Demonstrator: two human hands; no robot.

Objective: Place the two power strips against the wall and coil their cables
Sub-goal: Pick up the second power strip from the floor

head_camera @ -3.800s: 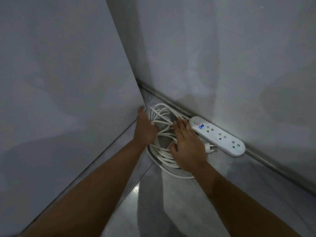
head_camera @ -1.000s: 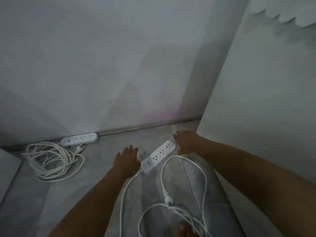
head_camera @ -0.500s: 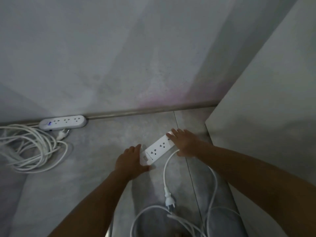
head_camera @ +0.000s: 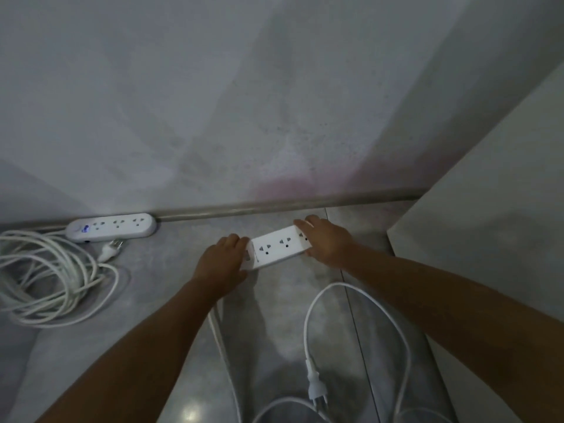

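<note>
A white rounded power strip (head_camera: 111, 231) with a blue light lies along the wall's base at the left, its cable (head_camera: 45, 279) coiled on the floor in front and its plug (head_camera: 110, 251) beside it. A second, boxier white power strip (head_camera: 279, 247) lies on the floor a little short of the wall. My left hand (head_camera: 221, 265) grips its left end and my right hand (head_camera: 325, 241) grips its right end. Its loose cable (head_camera: 308, 319) loops across the floor toward me, ending in a plug (head_camera: 316, 384).
A grey wall (head_camera: 244, 102) with a metal skirting strip (head_camera: 290, 204) runs across the back. A pale panel or cabinet side (head_camera: 488, 193) stands at the right, closing off that side. The floor is grey tile with a seam (head_camera: 354, 315).
I turned from the coiled first strip at the left to the second strip. Both hands took hold of its ends and moved it closer to the wall, turning it nearly parallel to it.
</note>
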